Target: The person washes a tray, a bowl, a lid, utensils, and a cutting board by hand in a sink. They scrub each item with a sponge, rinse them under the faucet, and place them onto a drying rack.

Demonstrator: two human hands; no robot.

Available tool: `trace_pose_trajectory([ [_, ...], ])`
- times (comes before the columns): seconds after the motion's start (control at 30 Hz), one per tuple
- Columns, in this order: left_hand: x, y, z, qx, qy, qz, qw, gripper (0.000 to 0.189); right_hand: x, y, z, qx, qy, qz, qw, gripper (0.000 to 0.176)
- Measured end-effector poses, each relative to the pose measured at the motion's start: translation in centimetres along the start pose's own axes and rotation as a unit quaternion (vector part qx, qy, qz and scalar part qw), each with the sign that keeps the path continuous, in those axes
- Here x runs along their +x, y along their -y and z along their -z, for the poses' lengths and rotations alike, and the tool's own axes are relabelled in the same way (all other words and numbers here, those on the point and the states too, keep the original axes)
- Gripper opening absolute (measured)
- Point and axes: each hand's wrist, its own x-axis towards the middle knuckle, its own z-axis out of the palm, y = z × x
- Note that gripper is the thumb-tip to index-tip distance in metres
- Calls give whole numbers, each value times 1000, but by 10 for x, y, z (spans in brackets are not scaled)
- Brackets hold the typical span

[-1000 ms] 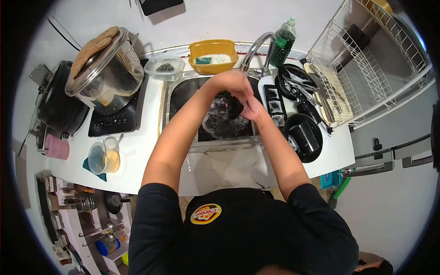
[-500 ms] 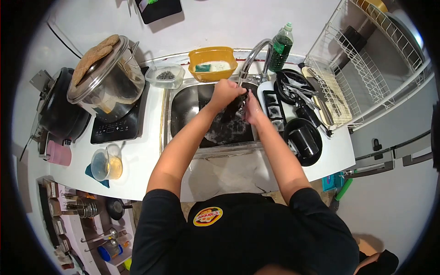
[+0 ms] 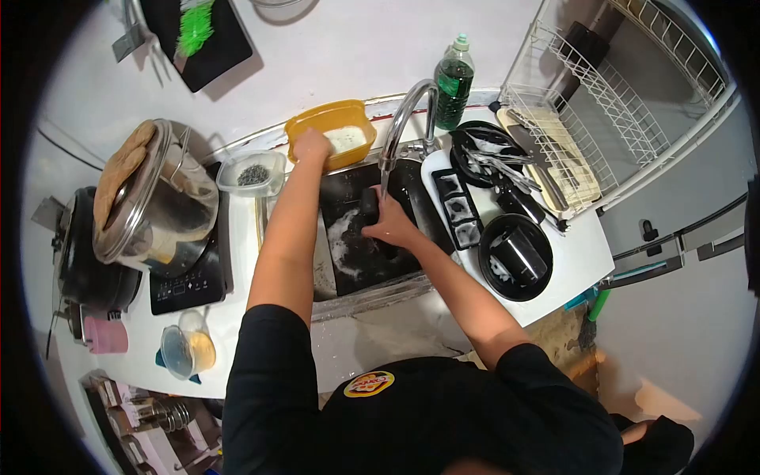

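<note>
My left hand (image 3: 311,147) is at the left end of the yellow plastic basin (image 3: 369,131), curled and dipping over its rim; its fingertips are hidden, and no green sponge shows there. Whitish liquid lies in the basin. My right hand (image 3: 393,224) is closed on a black blocky item (image 3: 370,204) under the running tap (image 3: 387,158); its exact kind is not clear. Below it, the sink (image 3: 339,286) holds a dark, flat surface with white foam.
Right of the sink are a black ice-cube tray (image 3: 457,207), a soapy black pan (image 3: 516,293), cutlery (image 3: 499,161) and a green soap bottle (image 3: 454,89). Left stand a clear tub (image 3: 273,162), a steel pot (image 3: 170,214) and an induction cooker (image 3: 188,289).
My left hand has left the tap and moved left to the yellow basin, over where the sponge lay. My right hand stays in the sink, lower, with the black item. The view has shifted.
</note>
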Motion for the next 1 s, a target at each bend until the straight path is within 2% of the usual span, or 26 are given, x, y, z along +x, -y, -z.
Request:
trace_pose_trajectory([
  [0.03, 10, 0, -7, 20, 58, 24, 998, 47, 4, 5, 1, -4, 12, -13, 1000, 80],
  [0.1, 22, -2, -14, 83, 74, -2, 994, 42, 6, 20, 5, -10, 36, -39, 999, 76],
  [0.17, 22, 0, -13, 62, 66, -21, 996, 38, 9, 27, 8, 6, 32, -50, 998, 77],
  [0.23, 19, -5, 14, -48, 25, -35, 998, 33, 14, 19, 6, 11, -7, -22, 1000, 77],
  [0.33, -46, -37, 79, -287, -75, -110, 949, 23, 14, 29, 24, 134, -4, -84, 987, 72],
  [0.4, -97, -52, 87, -349, -58, -173, 919, 19, 22, 12, 20, 172, -7, -133, 976, 68],
  [0.43, -120, -53, 74, -277, -131, -309, 900, 16, 21, 23, 30, 185, 0, -170, 968, 71],
  [0.47, -147, -59, 61, -240, -144, -307, 910, 16, 26, 1, 22, 207, -18, -113, 972, 68],
  [0.5, -195, -75, 80, -396, 4, -277, 876, 17, 26, 4, 26, 168, -7, -46, 985, 67],
  [0.53, -191, -71, 33, -215, -285, -421, 834, 17, 26, 7, 30, 131, -1, 21, 991, 66],
  [0.6, -190, -69, 30, -307, -169, -331, 876, 20, 17, 6, 23, 93, -4, -6, 996, 64],
  [0.63, -190, -67, 28, -351, -109, -281, 887, 22, 15, -1, 15, 108, 8, -56, 993, 64],
  [0.67, -190, -65, 21, -369, -114, -256, 886, 22, 12, -9, 8, 122, 19, -106, 987, 64],
  [0.77, -183, -65, 4, -426, -138, -185, 875, 24, -8, 31, 21, 181, 1, -123, 976, 56],
  [0.8, -199, -70, 12, -393, -118, -198, 890, 22, -3, 7, 11, 222, -9, -72, 972, 46],
  [0.83, -203, -73, 6, -285, -166, -233, 915, 23, -1, 8, 18, 216, 2, -56, 975, 42],
  [0.9, -215, -75, -8, -327, -294, -317, 840, 23, -4, 9, 32, 204, 21, -28, 978, 36],
  [0.93, -206, -69, -17, -343, -257, -287, 856, 22, -12, 23, 36, 146, -15, -95, 985, 30],
  [1.0, -182, -56, -26, -374, -182, -226, 881, 22, -14, 17, 43, 291, 28, -175, 940, 28],
])
